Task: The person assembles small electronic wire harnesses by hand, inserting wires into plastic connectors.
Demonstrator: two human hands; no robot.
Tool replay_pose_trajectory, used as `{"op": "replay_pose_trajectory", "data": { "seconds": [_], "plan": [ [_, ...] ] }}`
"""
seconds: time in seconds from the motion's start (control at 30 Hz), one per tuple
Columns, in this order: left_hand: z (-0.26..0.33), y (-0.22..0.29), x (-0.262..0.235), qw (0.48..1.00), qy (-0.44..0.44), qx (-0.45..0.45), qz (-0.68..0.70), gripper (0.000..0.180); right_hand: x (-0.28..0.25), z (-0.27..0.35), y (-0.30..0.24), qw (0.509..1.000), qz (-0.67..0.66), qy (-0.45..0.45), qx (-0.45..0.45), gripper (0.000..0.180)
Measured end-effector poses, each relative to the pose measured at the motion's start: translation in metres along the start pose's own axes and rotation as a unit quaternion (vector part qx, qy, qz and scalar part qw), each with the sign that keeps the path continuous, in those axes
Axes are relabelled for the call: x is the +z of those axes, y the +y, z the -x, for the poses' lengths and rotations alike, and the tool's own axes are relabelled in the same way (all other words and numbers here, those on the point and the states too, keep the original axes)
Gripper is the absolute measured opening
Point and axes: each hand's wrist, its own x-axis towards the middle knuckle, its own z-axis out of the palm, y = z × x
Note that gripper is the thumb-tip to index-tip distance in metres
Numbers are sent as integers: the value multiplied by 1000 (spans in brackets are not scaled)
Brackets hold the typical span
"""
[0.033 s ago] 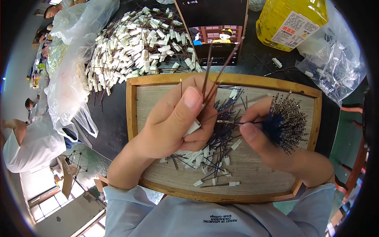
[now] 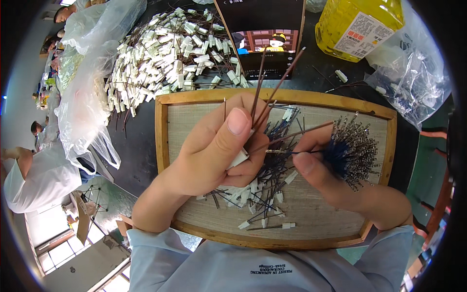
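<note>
blue wire bundle (image 2: 335, 155) lies sideways, metal tips (image 2: 361, 151) pointing right

White connector (image 2: 238, 159) partly hidden in left hand (image 2: 214, 148), yellow jug (image 2: 335, 31) cut off by top edge

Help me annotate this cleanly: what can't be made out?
Head view, all:
White piece: partly hidden by the left hand.
Blue wires: partly hidden by the right hand.
Terminals: too small and crowded to count.
Screen: top cut off by the picture's edge.
</note>
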Motion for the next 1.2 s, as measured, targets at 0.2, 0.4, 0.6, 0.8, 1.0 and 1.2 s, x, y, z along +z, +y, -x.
{"op": "replay_pose_trajectory", "data": {
  "seconds": [0.2, 0.4, 0.6, 0.8, 1.0, 1.2],
  "plan": [
    [-2, -9, 6, 991, 51, 54, -111, 48, -3, 4, -7, 997, -22, -46, 57, 16],
    [-2, -12, 1, 977, 55, 124, -162, 46, -2, 4, -6, 997, -15, -25, 66, 16],
    [2, -13, 4, 964, 97, 126, -212, 51, 2, 0, 12, 998, -30, 7, -52, 14],
    [4, -2, -6, 887, 7, 181, -425, 47, -1, -3, 20, 989, -93, -95, 61, 15],
    [8, -7, 5, 880, -3, 115, -461, 38, 0, -6, 28, 972, -194, -123, 45, 19],
    [6, -7, 2, 839, -24, 171, -517, 40, -3, -8, 24, 965, -205, -145, 76, 20]
  ]
}}
